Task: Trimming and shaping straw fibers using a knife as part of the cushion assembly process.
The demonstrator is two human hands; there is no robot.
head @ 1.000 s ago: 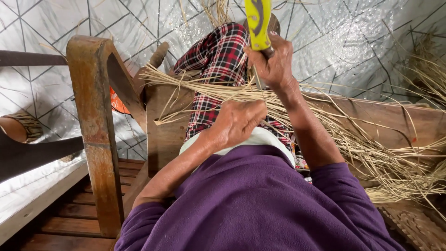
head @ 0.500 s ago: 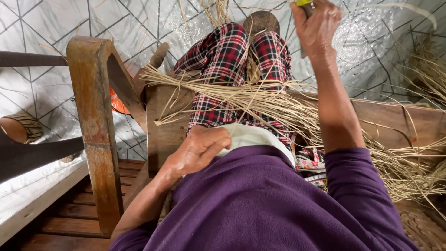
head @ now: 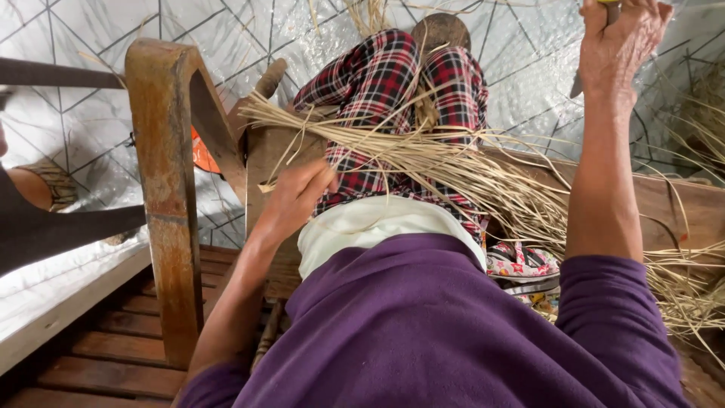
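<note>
Purple sleeves fill the view nearest you. Your left hand [head: 294, 198] presses down on the near end of the straw bundle [head: 423, 159], fingers curled over the strands across your plaid lap. Beside that hand stands a wooden post [head: 168, 189]. Farther up, your right hand [head: 623, 41] is raised, closed around a knife handle [head: 604, 9], well apart from the bundle.

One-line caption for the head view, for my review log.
Left hand pins dried straw bundle over plaid-trousered lap; raised right hand grips a tool.
</note>
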